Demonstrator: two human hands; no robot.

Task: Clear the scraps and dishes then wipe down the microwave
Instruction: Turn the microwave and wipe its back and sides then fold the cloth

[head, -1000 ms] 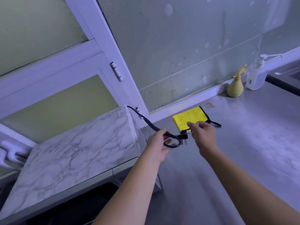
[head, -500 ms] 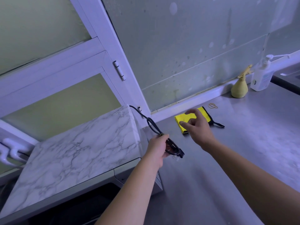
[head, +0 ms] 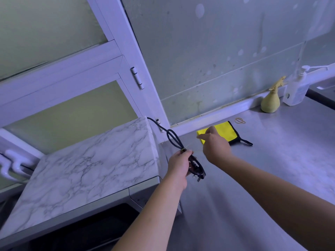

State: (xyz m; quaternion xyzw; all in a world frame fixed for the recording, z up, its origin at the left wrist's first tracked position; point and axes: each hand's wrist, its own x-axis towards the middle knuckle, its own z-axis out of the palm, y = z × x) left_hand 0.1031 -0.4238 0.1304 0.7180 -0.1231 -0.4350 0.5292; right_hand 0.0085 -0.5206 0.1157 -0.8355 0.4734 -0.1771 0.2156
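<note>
The steel counter fills the right and lower part of the frame. The microwave, with its marble-patterned top, sits at the lower left with its dark door facing down-frame. No scraps or dishes show here, so I judge the step to be getting ready to wipe: the cable goes out of the way, then the cloth gets picked up.

The yellow cloth lies flat on the counter just right of centre, near the back wall. A spray bottle and a pump bottle stand well to its right.

The left hand, at centre, has its fingers curled round the looped black cord. One loop sticks up above the fist, and the plug hangs below it, prongs down. The right hand is over the near left corner of the cloth, fingers pointing left towards the cord. Whether they pinch the cloth, a thin tie or nothing is too blurred to say.

To do this well:
- Hold the coil tight so it doesn't spring open.
- Lay the coil at the microwave's back corner, clear of the top and sides that will be wiped.
- Keep the plug dry.
- Take the cloth by its near edge so it lifts whole.

The cloth is just up and right of the cord grip. The microwave top is just left of that grip. A small rubber band lies beyond the cloth.
</note>
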